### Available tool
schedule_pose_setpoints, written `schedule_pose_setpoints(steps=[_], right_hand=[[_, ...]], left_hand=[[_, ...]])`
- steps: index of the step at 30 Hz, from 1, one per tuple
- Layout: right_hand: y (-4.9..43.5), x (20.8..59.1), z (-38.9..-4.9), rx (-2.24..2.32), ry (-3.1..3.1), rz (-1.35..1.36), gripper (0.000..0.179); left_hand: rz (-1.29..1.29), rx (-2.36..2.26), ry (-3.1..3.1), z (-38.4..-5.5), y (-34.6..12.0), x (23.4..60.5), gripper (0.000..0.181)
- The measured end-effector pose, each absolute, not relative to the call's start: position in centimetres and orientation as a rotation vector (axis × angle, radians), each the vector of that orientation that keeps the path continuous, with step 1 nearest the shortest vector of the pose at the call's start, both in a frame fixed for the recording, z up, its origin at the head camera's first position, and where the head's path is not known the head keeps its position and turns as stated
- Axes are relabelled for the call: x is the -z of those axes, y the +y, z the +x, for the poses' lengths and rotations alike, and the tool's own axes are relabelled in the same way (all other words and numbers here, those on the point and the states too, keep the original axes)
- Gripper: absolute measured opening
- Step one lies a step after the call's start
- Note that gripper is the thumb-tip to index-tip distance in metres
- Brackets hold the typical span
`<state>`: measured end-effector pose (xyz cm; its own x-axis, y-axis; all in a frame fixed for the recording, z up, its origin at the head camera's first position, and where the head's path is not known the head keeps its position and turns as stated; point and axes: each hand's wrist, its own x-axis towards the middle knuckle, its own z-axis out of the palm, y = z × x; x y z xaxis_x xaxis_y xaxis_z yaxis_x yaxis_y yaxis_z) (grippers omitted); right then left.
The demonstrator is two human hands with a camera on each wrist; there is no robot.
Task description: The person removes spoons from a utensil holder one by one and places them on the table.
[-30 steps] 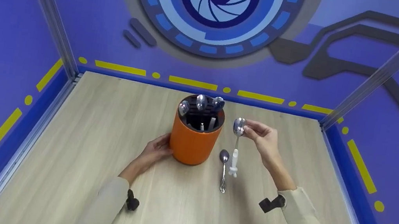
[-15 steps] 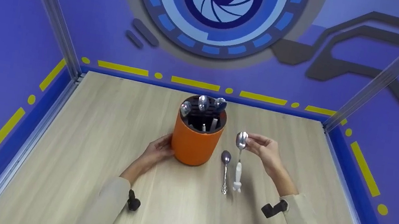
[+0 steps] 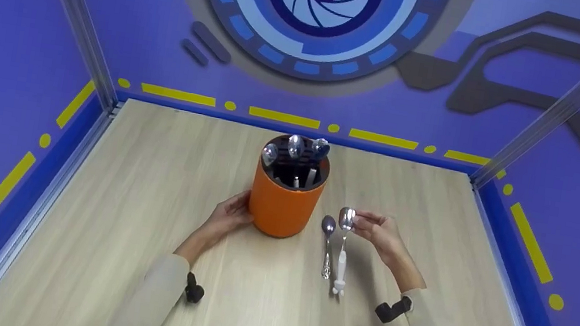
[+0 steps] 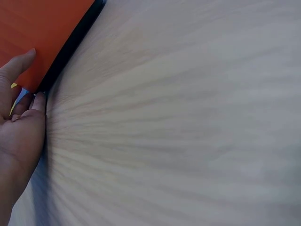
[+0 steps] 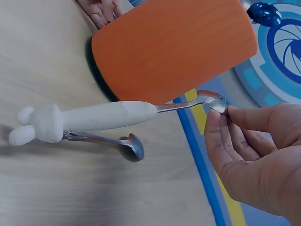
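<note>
An orange cylindrical utensil holder (image 3: 281,208) with a black slotted top stands on the table, several spoons and other utensils inside it. At its lower left side my left hand (image 3: 229,215) steadies it, thumb (image 4: 21,65) on the orange wall and the other fingers low by the base, partly hidden. My right hand (image 3: 382,237) pinches the metal bowl of a spoon with a white handle (image 5: 106,116). The handle hangs down toward me and ends in two rounded ear-like knobs. Just left of it, a silver spoon with an ornate handle (image 3: 327,246) lies on the table.
The light wood table (image 3: 163,167) is bordered by purple-blue panels at the back and sides. Metal posts (image 3: 73,15) rise at the two back corners. Spoon bowls (image 3: 296,146) stick up above the holder's rim.
My right hand has moved toward me and lower with the white-handled spoon, away from the holder's rim. My left hand and the holder have stayed in place.
</note>
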<state>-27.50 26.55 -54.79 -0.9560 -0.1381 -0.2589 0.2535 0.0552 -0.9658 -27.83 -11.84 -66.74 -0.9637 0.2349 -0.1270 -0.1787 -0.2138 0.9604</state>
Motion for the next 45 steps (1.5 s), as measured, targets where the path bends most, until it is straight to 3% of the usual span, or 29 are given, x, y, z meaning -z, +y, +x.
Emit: schedule_pose_setpoints(steps=[29, 45], right_hand=[[27.2, 61.1, -27.4, 1.822, 2.153, 0.290, 0.033], [27.4, 62.3, -27.8, 1.697, 2.222, 0.272, 0.033]], left_hand=[[0.054, -2.216, 1.817, -27.9, -11.8, 66.8, 0.076], [0.049, -2.254, 1.783, -27.9, -11.9, 66.7, 0.073]])
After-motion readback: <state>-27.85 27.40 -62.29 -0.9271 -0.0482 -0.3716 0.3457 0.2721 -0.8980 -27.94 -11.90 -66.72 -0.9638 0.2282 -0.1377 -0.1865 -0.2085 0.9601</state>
